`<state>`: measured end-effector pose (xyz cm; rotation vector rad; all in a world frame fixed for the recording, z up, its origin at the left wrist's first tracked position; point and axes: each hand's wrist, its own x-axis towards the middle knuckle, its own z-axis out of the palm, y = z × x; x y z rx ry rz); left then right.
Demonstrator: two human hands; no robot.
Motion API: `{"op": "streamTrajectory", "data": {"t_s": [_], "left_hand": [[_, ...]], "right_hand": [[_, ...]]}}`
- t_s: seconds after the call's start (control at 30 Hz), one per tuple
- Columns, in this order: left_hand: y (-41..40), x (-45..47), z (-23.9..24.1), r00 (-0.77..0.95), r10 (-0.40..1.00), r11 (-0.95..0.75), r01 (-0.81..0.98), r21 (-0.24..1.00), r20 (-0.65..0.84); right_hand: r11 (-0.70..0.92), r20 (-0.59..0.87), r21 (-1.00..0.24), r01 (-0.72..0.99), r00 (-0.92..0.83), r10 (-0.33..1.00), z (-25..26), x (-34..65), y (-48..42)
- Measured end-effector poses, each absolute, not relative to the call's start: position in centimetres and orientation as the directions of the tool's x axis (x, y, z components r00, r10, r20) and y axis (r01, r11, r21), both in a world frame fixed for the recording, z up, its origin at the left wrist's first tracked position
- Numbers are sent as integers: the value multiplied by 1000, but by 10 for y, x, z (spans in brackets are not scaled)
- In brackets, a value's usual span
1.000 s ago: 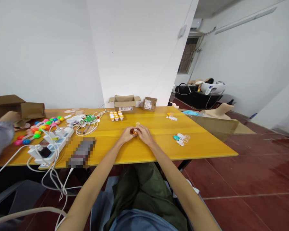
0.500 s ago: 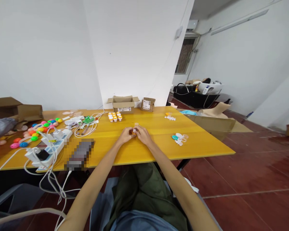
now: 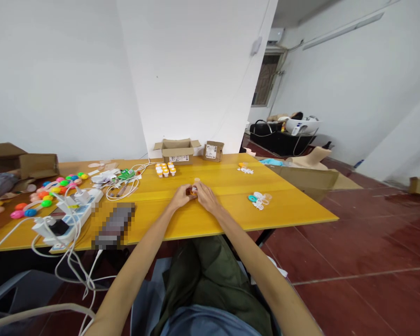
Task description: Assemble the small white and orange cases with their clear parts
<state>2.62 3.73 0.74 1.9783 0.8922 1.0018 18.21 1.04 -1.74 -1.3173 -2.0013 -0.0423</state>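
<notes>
At the middle of the yellow table [image 3: 154,210], my left hand [image 3: 180,196] and my right hand [image 3: 206,195] meet around a small amber-brown object [image 3: 192,192] with a white patch. The fingers of both hands are closed on it, and they hide most of its shape. Just beyond the fingertips is a small pale round piece [image 3: 197,180]; whether it touches the object I cannot tell. A cluster of small white jars with orange-and-white lids [image 3: 165,170] stands past my left hand. Off to the right lie a teal ring [image 3: 252,198], white plastic pieces [image 3: 258,204] and a clear cup [image 3: 266,199].
Two cardboard boxes, one open [image 3: 178,151] and one smaller [image 3: 213,151], stand at the back edge. A power strip [image 3: 73,219] with tangled cables, a phone [image 3: 115,225] and colourful balls [image 3: 56,190] occupy the left. More white pieces [image 3: 245,170] lie at the far right.
The whole view has shifted slightly to the left. My right hand's fingers have moved a little over the amber-brown object; both hands stay on it.
</notes>
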Motion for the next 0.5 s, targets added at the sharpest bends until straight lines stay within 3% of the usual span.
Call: {"op": "streamTrajectory", "data": {"t_s": [0.5], "left_hand": [[36,27,8,501,812,-410,129,903,298]], "right_hand": [[499,561,-227,837,-306,769,-14,185,8]]}}
